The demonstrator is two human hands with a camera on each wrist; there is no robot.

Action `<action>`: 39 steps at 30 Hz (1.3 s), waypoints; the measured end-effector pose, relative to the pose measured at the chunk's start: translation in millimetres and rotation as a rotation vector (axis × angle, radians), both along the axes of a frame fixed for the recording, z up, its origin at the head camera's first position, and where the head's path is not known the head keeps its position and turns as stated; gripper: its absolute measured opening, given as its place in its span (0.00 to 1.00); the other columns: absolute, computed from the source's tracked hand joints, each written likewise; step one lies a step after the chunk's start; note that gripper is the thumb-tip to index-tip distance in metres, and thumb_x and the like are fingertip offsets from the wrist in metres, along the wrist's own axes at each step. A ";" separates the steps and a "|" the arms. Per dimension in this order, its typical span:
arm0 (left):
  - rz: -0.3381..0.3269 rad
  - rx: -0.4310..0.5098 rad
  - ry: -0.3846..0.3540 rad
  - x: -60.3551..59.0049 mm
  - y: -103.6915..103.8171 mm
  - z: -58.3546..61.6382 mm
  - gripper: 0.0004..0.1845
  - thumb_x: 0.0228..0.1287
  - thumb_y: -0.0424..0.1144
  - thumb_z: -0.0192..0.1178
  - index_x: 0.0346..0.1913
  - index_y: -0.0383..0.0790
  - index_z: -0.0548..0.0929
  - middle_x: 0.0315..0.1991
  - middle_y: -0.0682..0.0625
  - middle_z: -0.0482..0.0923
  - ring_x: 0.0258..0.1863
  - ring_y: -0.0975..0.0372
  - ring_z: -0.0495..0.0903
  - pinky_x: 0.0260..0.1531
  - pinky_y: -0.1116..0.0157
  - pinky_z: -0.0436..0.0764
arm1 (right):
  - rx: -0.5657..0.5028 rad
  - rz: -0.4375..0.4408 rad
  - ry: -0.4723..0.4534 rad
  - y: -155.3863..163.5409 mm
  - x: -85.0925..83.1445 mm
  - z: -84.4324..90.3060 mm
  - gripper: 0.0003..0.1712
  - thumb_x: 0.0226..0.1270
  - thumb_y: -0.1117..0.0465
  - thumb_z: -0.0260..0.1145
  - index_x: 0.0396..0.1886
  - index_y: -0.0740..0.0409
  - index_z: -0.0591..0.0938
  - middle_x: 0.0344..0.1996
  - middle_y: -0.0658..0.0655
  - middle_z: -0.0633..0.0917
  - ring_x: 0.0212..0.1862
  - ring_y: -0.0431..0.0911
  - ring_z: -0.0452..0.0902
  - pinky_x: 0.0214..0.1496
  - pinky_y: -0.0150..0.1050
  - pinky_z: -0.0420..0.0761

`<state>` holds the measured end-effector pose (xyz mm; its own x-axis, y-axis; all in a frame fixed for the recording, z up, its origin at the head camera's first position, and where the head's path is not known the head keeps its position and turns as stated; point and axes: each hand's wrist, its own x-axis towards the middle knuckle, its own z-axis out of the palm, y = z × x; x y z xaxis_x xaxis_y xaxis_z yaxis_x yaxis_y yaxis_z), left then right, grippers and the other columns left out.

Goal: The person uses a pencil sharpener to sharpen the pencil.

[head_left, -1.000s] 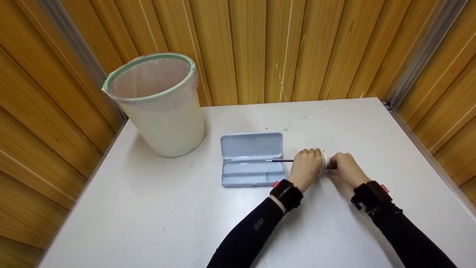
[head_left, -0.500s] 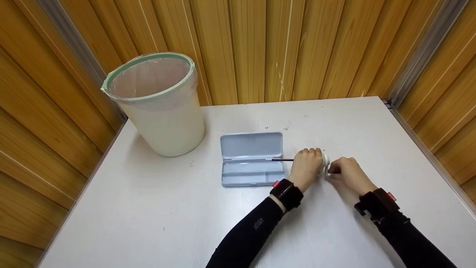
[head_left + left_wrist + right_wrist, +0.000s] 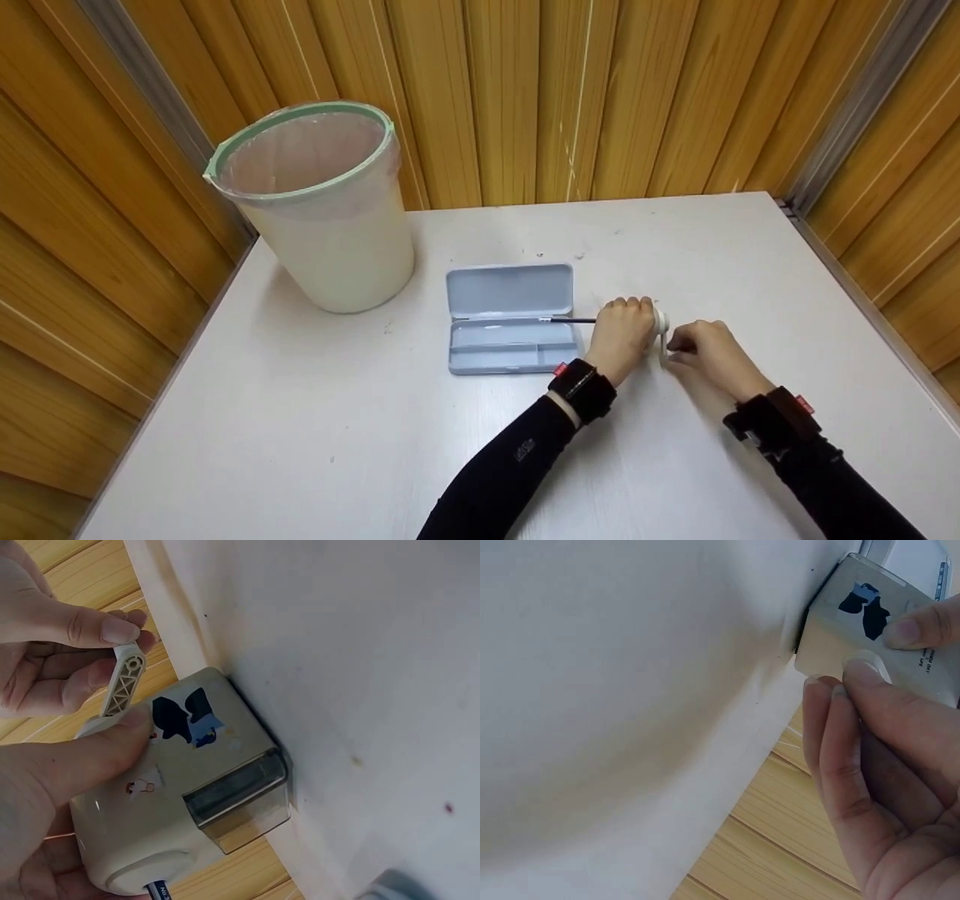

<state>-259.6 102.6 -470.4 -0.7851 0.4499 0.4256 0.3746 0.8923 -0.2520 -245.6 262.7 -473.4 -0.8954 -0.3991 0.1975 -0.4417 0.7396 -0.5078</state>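
A cream crank pencil sharpener (image 3: 659, 322) stands on the white table (image 3: 375, 435), right of the pencil case. My left hand (image 3: 622, 330) grips its body from above, the thumb lying across its side (image 3: 82, 765). A dark pencil (image 3: 574, 320) sticks out of it toward the case. My right hand (image 3: 709, 352) pinches the crank handle (image 3: 124, 682) between thumb and fingers at the sharpener's right end. In the right wrist view the fingers (image 3: 855, 735) hide the crank, and only a corner of the sharpener (image 3: 855, 622) shows.
An open grey-blue pencil case (image 3: 511, 319) lies just left of the left hand. A cream bin (image 3: 322, 217) with a green rim and plastic liner stands at the table's back left. Wooden slat walls close in on three sides.
My right hand has moved a little down and to the right, swinging the crank handle with it. The left hand, sharpener and pencil have stayed put.
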 end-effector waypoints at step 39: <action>-0.016 -0.010 -0.020 0.2 3.9 2.4 0.09 0.66 0.41 0.56 0.45 0.49 0.84 0.34 0.60 0.84 0.31 0.68 0.82 0.32 0.74 0.80 | -0.122 -0.049 0.311 5.0 6.3 32.1 0.07 0.49 0.76 0.73 0.27 0.63 0.85 0.28 0.60 0.90 0.30 0.51 0.87 0.36 0.16 0.75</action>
